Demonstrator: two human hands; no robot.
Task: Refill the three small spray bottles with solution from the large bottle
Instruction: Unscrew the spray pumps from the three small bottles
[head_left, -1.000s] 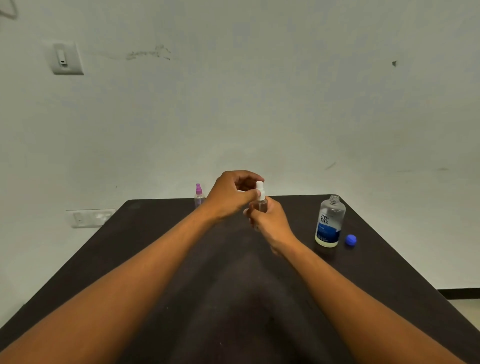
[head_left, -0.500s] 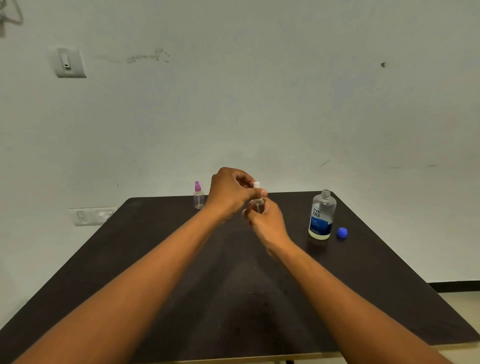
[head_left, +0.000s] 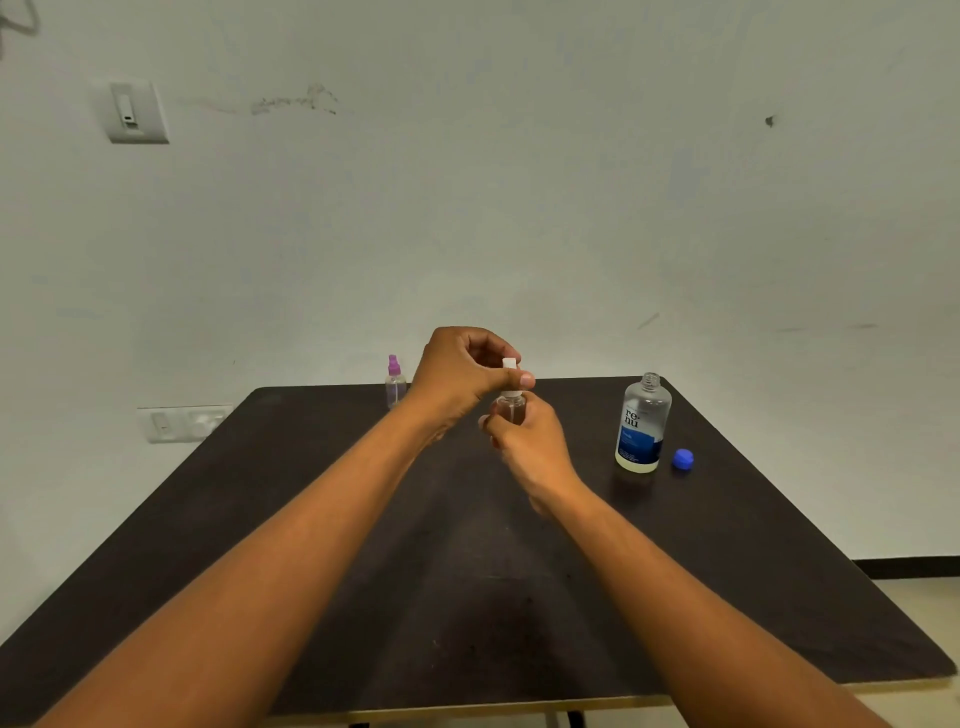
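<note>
My right hand (head_left: 530, 447) grips the clear body of a small spray bottle (head_left: 511, 408) above the middle of the dark table (head_left: 363, 571). My left hand (head_left: 462, 374) pinches the bottle's white spray head (head_left: 509, 365) from above. A second small spray bottle with a purple head (head_left: 395, 382) stands upright at the far edge, just left of my left hand. The large uncapped solution bottle (head_left: 643, 423), clear with a blue label, stands upright to the right. Its blue cap (head_left: 682, 459) lies on the table beside it. A third small bottle is not visible.
A pale wall rises right behind the table, with a switch plate (head_left: 136, 111) high on the left and a socket strip (head_left: 182, 423) near the table's left corner. The table's front edge runs along the bottom of the view.
The view has tilted up, showing more of the table's front edge. Both hands keep their hold on the small bottle and its white head, with only slight shifts of the fingers.
</note>
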